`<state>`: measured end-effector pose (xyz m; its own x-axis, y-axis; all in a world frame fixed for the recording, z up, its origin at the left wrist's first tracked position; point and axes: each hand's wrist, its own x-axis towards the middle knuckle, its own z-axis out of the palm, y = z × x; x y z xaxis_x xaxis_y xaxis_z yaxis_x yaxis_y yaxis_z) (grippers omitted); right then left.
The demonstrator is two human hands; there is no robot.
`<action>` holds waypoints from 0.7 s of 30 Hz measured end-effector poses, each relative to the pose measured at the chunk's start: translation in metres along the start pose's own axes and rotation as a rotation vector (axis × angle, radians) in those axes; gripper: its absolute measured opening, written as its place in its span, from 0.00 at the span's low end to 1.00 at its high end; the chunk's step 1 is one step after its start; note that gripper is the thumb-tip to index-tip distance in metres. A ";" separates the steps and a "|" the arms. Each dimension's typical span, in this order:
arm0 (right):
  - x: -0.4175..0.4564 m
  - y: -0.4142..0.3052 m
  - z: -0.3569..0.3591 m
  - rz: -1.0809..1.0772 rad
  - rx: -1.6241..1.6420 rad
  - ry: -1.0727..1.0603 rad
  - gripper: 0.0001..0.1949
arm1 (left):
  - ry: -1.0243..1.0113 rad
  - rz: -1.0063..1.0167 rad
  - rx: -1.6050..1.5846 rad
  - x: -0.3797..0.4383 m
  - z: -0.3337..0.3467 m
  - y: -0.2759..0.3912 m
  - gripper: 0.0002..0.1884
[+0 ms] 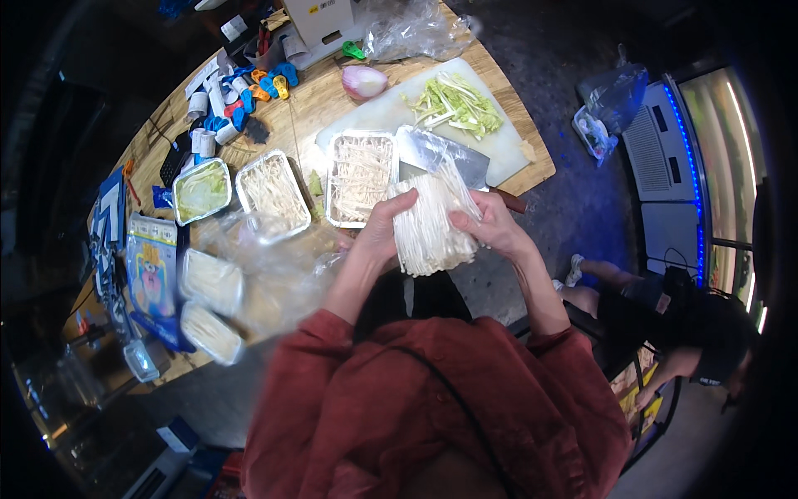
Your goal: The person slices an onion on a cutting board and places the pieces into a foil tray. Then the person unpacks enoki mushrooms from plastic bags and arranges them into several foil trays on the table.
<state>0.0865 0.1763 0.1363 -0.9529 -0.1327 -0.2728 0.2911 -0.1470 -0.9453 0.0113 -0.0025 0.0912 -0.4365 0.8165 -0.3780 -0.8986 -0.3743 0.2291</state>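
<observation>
A thick bunch of white enoki mushrooms [430, 224] is held up in front of my body, past the table's near edge. My left hand [383, 224] grips its left side, thumb across the front. On the other side my right hand [495, 224] has hold of it, with some strands splayed upward near the fingers. Just beyond lies a cleaver [446, 156] on the white cutting board [374, 118], its brown handle [508, 200] sticking out past my right hand. A foil tray of enoki [361, 178] stands close to my left hand, partly over the board.
Chopped leafy greens [458, 105] and an onion [364, 82] lie at the board. Leftward are another enoki tray [273, 193], a tray of greens [202, 191], lidded trays [212, 280] and clear plastic bags [280, 280]. Coloured clips [265, 87] lie farther back. A person [673, 318] is at the right.
</observation>
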 end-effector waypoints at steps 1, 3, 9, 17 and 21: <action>0.000 0.001 -0.001 -0.037 -0.112 -0.010 0.21 | 0.010 0.012 -0.023 0.000 0.002 -0.003 0.29; -0.003 -0.005 -0.005 -0.003 -0.167 0.016 0.17 | 0.035 0.039 -0.077 -0.001 0.003 -0.011 0.29; -0.005 -0.022 -0.024 0.033 -0.655 -0.043 0.13 | 0.044 0.015 0.109 -0.001 -0.005 -0.013 0.26; -0.010 -0.022 -0.022 0.073 0.332 0.083 0.14 | -0.074 0.056 -0.030 0.001 0.008 -0.013 0.30; -0.013 -0.021 -0.022 0.000 0.453 0.100 0.12 | -0.021 0.039 -0.046 0.005 0.005 -0.014 0.29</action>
<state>0.0904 0.2026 0.1555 -0.9501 -0.0411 -0.3092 0.2776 -0.5635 -0.7781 0.0221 0.0090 0.0910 -0.4702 0.8098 -0.3510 -0.8824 -0.4252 0.2013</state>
